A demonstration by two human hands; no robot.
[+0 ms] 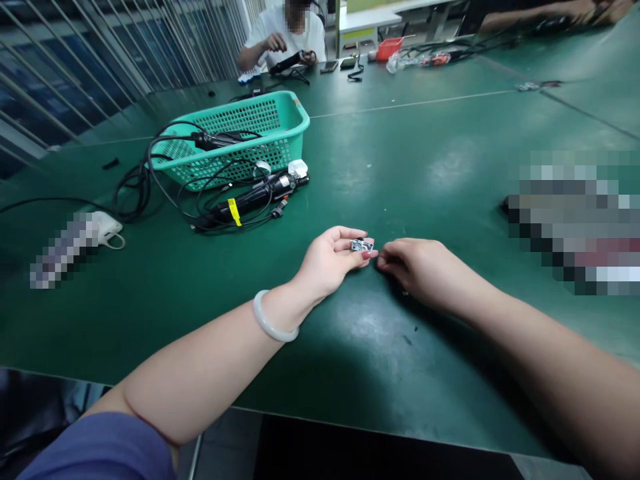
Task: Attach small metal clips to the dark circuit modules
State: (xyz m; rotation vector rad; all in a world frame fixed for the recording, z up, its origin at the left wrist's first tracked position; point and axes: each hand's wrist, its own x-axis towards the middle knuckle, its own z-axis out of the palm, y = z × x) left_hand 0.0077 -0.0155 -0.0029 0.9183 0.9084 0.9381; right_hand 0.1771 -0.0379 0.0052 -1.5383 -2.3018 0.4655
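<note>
My left hand [334, 260] rests on the green table [400, 173] at the middle, fingers curled round a small metal part [361, 245] held at the fingertips. A pale bangle [273, 321] circles that wrist. My right hand [417, 267] lies just to the right, knuckles up, its fingers pinched together and almost touching the part; whatever they hold is hidden.
A teal plastic basket [280, 130] with black cables stands at the back left; a black power tool [253, 199] with a yellow label lies before it. A white mask [107, 230] lies at the left. Another person [280, 37] works at the far end, near a red tray [389, 47].
</note>
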